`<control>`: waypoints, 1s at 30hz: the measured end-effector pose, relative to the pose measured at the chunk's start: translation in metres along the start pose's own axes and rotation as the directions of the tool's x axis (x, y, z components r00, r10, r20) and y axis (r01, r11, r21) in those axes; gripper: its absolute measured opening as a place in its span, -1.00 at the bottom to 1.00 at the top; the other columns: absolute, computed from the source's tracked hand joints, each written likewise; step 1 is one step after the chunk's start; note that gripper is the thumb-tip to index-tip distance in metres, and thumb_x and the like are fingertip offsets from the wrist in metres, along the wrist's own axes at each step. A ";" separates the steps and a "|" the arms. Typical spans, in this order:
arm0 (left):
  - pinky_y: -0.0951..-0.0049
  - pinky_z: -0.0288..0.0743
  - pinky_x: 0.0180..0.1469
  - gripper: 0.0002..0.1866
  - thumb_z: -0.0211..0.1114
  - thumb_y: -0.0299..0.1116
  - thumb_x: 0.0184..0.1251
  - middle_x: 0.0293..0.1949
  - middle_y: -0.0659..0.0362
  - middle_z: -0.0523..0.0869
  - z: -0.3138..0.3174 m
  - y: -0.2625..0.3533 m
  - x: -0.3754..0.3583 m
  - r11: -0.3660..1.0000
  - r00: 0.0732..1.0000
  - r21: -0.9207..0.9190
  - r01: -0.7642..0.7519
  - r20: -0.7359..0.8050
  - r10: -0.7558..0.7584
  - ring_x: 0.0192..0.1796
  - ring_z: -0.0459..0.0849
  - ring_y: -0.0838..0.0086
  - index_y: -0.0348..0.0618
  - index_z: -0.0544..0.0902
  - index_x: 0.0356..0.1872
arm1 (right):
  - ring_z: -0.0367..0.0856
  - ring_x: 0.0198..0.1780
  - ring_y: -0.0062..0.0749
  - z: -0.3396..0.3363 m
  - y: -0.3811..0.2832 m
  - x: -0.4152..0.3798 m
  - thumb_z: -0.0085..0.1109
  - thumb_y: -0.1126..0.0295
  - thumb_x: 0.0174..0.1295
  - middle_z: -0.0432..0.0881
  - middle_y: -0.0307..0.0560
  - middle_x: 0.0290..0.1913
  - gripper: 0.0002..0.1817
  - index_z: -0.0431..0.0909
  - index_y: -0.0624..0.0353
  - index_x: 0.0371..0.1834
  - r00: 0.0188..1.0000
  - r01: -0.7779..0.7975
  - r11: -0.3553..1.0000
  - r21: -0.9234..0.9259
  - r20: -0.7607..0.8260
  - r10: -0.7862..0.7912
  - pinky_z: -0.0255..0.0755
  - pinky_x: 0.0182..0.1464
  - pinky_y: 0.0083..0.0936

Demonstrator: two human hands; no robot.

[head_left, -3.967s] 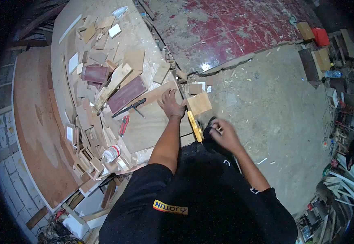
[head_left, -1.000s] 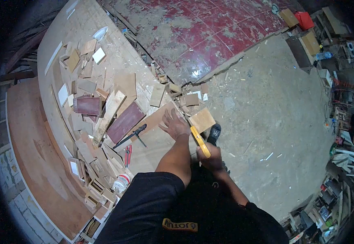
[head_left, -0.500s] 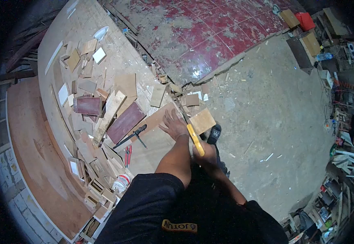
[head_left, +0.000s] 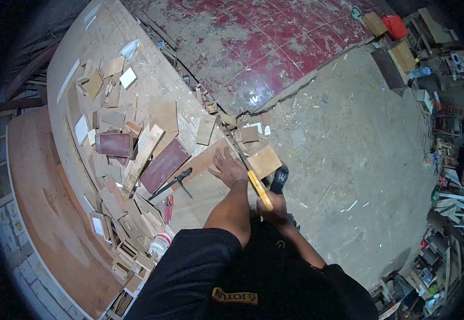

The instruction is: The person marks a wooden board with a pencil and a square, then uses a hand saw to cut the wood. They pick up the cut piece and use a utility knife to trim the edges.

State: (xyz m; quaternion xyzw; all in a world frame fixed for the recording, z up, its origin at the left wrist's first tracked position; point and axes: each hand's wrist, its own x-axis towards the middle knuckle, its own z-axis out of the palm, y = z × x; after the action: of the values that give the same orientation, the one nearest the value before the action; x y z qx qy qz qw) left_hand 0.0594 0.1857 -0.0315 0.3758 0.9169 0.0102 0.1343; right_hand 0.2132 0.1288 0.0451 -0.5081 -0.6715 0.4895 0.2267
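Observation:
My left hand [head_left: 228, 169] lies with fingers spread on a light brown wooden board [head_left: 206, 160] at the edge of the worktable. In my right hand [head_left: 275, 209] is the yellow handle of a handsaw [head_left: 260, 190], just right of my left hand. Its thin dark blade points away from me along the board's right end; how deep the teeth sit cannot be made out. Beyond the blade, to the right, shows a square tan wood piece [head_left: 264, 161]. A black bar clamp [head_left: 176, 182] rests left of my left hand, with red-handled pliers [head_left: 168, 209] nearer me.
Wood offcuts, including a maroon board [head_left: 165, 165], are heaped across the worktable [head_left: 152, 69]. A white tub [head_left: 160, 242] stands by my left sleeve. The concrete floor [head_left: 344, 160] to the right carries scattered chips, and clutter lines the far right side.
My right hand has drawn the saw back toward my body, and more of the blade shows. My left hand stays spread on the board. The view has shifted slightly.

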 end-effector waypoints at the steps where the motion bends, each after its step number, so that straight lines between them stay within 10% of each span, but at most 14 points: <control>1: -0.28 -0.36 0.52 -0.47 0.04 -0.19 0.40 0.53 0.17 0.13 0.000 0.000 0.000 1.000 1.000 0.007 0.012 0.016 -0.012 0.55 0.06 0.23 0.14 0.31 0.40 | 0.61 -0.46 0.06 0.000 -0.002 0.001 0.19 0.31 0.27 0.58 0.10 -0.52 -0.80 0.57 0.23 -0.38 1.000 0.008 1.000 -0.001 -0.003 -0.008 0.46 -0.38 -0.18; 12: -0.28 -0.37 0.51 -0.48 0.08 -0.26 0.35 0.50 0.15 0.20 0.002 0.000 -0.001 1.000 0.996 -0.022 -0.015 -0.084 0.013 0.53 0.10 0.22 0.10 0.36 0.35 | 0.65 -0.46 -0.02 -0.060 -0.061 -0.071 0.20 0.31 0.28 0.56 0.06 -0.55 -0.81 0.58 0.24 -0.31 0.918 -0.382 0.914 -0.139 0.056 0.392 0.47 -0.41 -0.20; 19: -0.27 -0.36 0.52 -0.49 0.03 -0.21 0.41 0.53 0.19 0.16 0.005 0.000 0.007 0.999 1.000 -0.032 0.009 -0.027 -0.010 0.54 0.08 0.26 0.14 0.35 0.38 | 0.62 -0.46 0.03 -0.002 -0.029 0.020 0.19 0.37 0.24 0.56 0.13 -0.48 -0.86 0.52 0.21 -0.38 0.971 -0.240 0.969 0.062 0.013 0.239 0.44 -0.44 -0.15; 21: -0.28 -0.34 0.51 -0.50 0.08 -0.26 0.36 0.51 0.16 0.19 0.011 -0.005 -0.002 0.998 0.997 -0.051 -0.025 -0.079 0.020 0.53 0.11 0.24 0.14 0.37 0.35 | 0.65 -0.41 0.05 -0.007 -0.020 0.001 0.22 0.33 0.23 0.59 0.13 -0.43 -0.83 0.54 0.22 -0.34 0.989 0.130 0.990 -0.049 -0.061 -0.133 0.49 -0.38 -0.14; 25: -0.30 -0.31 0.50 -0.50 0.06 -0.23 0.38 0.51 0.16 0.19 0.005 -0.001 0.001 0.999 0.995 -0.029 -0.019 -0.100 0.016 0.54 0.10 0.24 0.14 0.36 0.36 | 0.65 -0.35 0.14 -0.060 -0.089 -0.052 0.23 0.31 0.22 0.62 0.16 -0.40 -0.81 0.56 0.23 -0.31 0.814 -0.579 0.795 0.181 0.079 0.575 0.51 -0.34 -0.12; 28: -0.31 -0.30 0.49 -0.49 0.07 -0.23 0.38 0.50 0.17 0.20 0.008 -0.001 0.000 0.999 0.996 -0.036 -0.018 -0.085 0.015 0.54 0.10 0.24 0.14 0.35 0.37 | 0.66 -0.34 0.12 -0.056 -0.076 -0.054 0.19 0.34 0.24 0.63 0.16 -0.41 -0.84 0.56 0.24 -0.32 0.852 -0.522 0.851 0.053 0.078 0.518 0.51 -0.33 -0.11; 30: -0.30 -0.30 0.49 -0.48 0.08 -0.23 0.38 0.50 0.18 0.20 0.010 -0.002 0.002 0.999 0.996 -0.037 -0.014 -0.091 0.010 0.54 0.11 0.23 0.14 0.34 0.37 | 0.65 -0.36 0.12 -0.024 -0.038 -0.024 0.19 0.36 0.23 0.61 0.14 -0.45 -0.84 0.54 0.24 -0.39 0.980 -0.193 0.972 -0.138 0.031 0.199 0.48 -0.36 -0.10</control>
State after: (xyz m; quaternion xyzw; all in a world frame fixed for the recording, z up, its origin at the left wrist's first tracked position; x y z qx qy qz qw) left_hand 0.0593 0.1844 -0.0419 0.3779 0.9194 0.0452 0.0995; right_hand 0.2246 0.1172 0.0935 -0.5747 -0.6544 0.4745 0.1276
